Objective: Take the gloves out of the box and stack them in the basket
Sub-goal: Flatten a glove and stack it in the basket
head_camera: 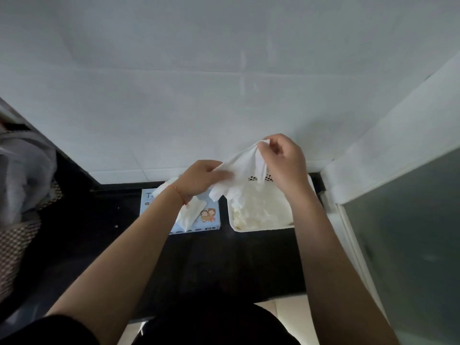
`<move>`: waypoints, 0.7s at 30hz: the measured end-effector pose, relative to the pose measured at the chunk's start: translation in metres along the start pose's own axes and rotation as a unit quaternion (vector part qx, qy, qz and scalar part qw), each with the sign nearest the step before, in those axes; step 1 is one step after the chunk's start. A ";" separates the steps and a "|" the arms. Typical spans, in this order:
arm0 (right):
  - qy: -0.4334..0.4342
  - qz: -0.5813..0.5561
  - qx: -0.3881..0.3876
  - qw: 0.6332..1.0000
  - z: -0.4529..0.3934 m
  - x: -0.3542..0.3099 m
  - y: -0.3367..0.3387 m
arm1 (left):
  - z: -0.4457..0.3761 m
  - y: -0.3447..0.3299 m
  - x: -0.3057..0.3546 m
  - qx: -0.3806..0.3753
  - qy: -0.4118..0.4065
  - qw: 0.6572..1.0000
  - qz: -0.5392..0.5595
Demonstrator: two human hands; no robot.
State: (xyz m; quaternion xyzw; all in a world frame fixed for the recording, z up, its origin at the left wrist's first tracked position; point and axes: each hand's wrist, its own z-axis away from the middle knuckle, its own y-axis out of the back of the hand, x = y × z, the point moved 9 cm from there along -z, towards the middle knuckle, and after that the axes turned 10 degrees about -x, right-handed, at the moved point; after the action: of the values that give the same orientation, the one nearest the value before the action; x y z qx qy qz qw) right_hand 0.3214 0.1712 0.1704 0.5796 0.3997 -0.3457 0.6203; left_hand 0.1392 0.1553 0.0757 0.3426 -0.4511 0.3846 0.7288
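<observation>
A thin white glove [245, 165] is stretched in the air between both hands, above the basket's far edge. My left hand [199, 178] grips its lower end over the box. My right hand [283, 160] pinches its upper end. The light blue glove box [211, 217], printed with cartoon figures, lies on the dark counter, and another white glove [189, 215] sticks out of its opening. Right of the box stands the white plastic basket [261, 227], with a pile of white gloves [258, 207] inside.
A dark counter [99, 232] runs along a white tiled wall [224, 83]. At the left edge sit a grey cloth bundle [22, 170] and a checkered item [15, 245]. A frosted glass panel [410, 245] in a white frame bounds the right.
</observation>
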 end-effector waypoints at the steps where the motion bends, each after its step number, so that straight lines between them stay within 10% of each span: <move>1: -0.010 -0.003 0.005 1.000 -0.001 0.005 0.006 | -0.002 -0.004 -0.001 -0.005 -0.001 1.000 0.029; 9: -0.097 -0.067 -0.026 0.993 -0.006 0.075 0.032 | -0.029 -0.018 -0.004 -0.010 0.010 0.985 0.171; 21: -0.142 0.297 -0.047 0.943 -0.017 0.224 0.035 | -0.120 -0.060 -0.059 0.049 0.173 0.964 -0.196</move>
State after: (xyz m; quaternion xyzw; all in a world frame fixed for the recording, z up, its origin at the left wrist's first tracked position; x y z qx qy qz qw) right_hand 0.4499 0.1988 -0.0149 0.5872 0.1332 -0.2048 0.7717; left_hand 0.2210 0.2143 -0.0303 0.3881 -0.2229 0.3094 0.8391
